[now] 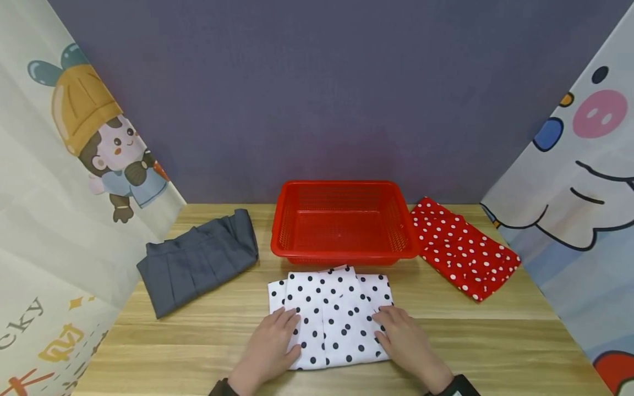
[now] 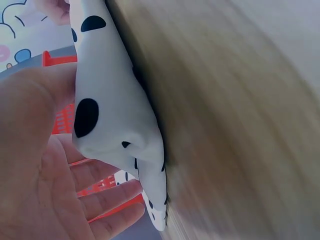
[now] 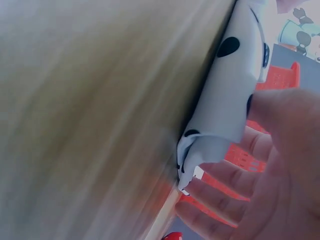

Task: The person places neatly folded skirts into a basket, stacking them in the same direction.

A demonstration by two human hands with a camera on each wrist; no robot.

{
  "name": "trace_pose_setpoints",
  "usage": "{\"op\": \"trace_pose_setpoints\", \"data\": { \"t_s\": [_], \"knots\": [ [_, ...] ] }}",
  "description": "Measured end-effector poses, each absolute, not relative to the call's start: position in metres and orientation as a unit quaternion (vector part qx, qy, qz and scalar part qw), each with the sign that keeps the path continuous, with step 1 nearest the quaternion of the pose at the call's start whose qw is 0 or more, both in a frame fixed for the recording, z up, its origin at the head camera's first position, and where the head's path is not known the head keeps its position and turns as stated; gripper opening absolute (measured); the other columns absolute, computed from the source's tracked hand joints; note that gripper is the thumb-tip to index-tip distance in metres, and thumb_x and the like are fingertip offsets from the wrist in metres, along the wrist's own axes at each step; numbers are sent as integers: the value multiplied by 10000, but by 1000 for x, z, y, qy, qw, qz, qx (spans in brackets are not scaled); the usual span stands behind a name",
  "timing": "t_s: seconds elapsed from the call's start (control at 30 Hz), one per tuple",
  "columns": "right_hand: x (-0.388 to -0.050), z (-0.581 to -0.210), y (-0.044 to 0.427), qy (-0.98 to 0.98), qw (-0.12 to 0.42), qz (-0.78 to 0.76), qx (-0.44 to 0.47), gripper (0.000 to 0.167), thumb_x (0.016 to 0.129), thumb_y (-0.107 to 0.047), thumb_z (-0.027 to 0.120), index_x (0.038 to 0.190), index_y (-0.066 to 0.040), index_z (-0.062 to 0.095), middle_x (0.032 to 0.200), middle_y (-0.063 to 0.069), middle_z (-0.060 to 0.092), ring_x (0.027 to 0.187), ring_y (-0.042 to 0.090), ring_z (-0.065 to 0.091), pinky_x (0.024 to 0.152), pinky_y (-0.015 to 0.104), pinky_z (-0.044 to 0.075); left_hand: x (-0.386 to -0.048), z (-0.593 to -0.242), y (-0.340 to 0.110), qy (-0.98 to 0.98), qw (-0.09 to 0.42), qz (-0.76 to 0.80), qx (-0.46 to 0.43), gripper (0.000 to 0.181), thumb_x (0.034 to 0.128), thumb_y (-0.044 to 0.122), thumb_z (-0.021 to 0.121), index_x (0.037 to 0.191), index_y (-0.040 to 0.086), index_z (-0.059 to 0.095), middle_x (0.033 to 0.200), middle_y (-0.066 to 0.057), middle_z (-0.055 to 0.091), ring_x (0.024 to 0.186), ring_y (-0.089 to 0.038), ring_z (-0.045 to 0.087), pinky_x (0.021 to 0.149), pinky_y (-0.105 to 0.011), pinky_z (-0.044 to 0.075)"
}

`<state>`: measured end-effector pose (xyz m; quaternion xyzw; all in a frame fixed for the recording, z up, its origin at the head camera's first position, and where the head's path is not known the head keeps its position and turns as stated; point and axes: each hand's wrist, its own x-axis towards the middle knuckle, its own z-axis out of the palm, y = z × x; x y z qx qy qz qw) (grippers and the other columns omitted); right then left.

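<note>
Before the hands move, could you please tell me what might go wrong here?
The white dotted cloth has uneven folded layers, so they might slide apart if lifted. With the left hand and right hand at its sides, an uneven pull could skew the folds. The red basket stands close beyond the cloth, so a forward push might nudge it.

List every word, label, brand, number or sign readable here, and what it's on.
"cky": left curtain, grey letters at the picture's left edge, start perhaps cut off.
Orange mark, same curtain: possibly lettering, can't be read.
White cloth: dots, no text.
</note>
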<state>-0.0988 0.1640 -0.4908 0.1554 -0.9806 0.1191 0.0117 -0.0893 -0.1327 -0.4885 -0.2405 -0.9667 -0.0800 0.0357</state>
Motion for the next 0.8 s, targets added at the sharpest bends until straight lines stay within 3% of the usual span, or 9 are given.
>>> {"op": "trace_pose_setpoints", "data": {
  "t_s": [0.2,0.8],
  "knots": [
    [-98,-492,172,-984,-6,122,128,318,814,-286,681,1086,-127,644,1160,93,571,1093,270,520,923,458,437,-94,-487,-120,-968,-2,-83,-235,538,804,385,620,1224,52,571,1278,-100,539,1221,-309,459,1023,-435,347],
    [-91,-492,191,-987,16,123,102,306,777,-264,721,1047,-138,652,1112,92,577,1033,267,545,832,446,493,-101,-486,-95,-967,-15,-75,-243,532,808,378,619,1236,67,564,1300,-95,524,1234,-306,451,1006,-453,367]
  ]
}}
